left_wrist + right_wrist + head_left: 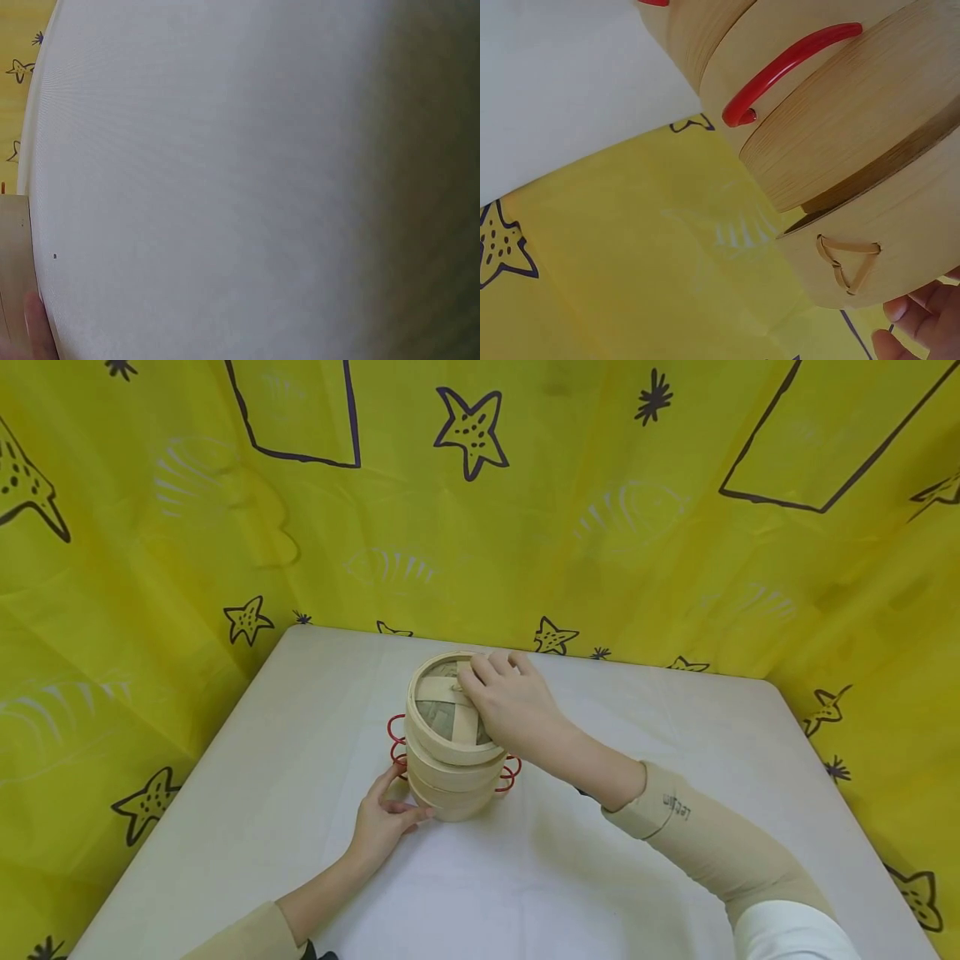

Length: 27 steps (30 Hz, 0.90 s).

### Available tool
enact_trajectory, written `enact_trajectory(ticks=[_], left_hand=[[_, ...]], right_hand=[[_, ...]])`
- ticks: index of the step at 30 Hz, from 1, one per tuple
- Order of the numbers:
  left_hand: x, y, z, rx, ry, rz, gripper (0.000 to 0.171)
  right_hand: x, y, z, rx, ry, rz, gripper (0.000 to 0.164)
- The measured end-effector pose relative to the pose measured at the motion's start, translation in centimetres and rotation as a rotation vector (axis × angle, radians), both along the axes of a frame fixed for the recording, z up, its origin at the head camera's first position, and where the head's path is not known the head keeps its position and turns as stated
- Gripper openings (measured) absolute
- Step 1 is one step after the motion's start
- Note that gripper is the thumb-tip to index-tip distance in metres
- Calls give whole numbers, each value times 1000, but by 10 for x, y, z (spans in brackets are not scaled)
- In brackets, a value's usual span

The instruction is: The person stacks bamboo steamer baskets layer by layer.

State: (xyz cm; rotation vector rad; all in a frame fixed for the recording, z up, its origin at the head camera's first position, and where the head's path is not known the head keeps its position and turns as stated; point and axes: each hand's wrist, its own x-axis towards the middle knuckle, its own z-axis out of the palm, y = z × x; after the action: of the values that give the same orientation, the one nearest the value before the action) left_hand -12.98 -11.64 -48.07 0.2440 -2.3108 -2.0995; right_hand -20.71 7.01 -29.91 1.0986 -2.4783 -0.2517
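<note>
A stack of round bamboo steamer baskets (453,781) with red side handles (791,71) stands on the table. On top is its lid (437,720), woven inside the rim and crossed by pale strips. My right hand (517,702) holds this lid from above, fingers curled at its middle. In the right wrist view the lid's rim (892,240) sits tilted, with a narrow dark gap over the top basket. Low on the stack, my left hand (378,822) grips the bottom basket's left side, thumb at the front and a finger by the red handles.
The table (300,727) has a white cover. A yellow curtain (525,527) with starfish and fish drawings hangs behind it and along both sides.
</note>
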Motion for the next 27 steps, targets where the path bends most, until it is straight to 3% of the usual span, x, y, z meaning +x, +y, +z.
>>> enact_trajectory(ticks=[6, 27], left_hand=[[0, 0, 2, 1, -31, 5, 76], [0, 0, 2, -20, -5, 5, 77]], right_hand=[[0, -1, -2, 0, 12, 14, 12], [1, -5, -4, 24, -31, 12, 13]])
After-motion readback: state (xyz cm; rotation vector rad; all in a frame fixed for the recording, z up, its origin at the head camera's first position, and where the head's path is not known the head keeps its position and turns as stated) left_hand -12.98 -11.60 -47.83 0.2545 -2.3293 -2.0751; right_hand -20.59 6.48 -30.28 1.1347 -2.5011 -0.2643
